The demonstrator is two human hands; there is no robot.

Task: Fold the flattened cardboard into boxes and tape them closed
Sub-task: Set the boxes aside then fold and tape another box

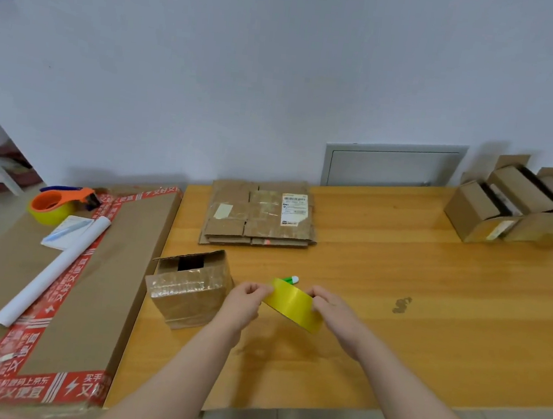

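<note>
Left hand, right hand – both gripping tape roll | box just left

Small box sits near-left on the table, flat cardboard stack behind it, open boxes far right.

Two tape rolls, four boxes (three grouped).

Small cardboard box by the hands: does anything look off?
Yes. The small taped cardboard box has a dark gap at its top where one flap stands raised, so it is not closed. Its clear tape looks wrinkled.
</note>
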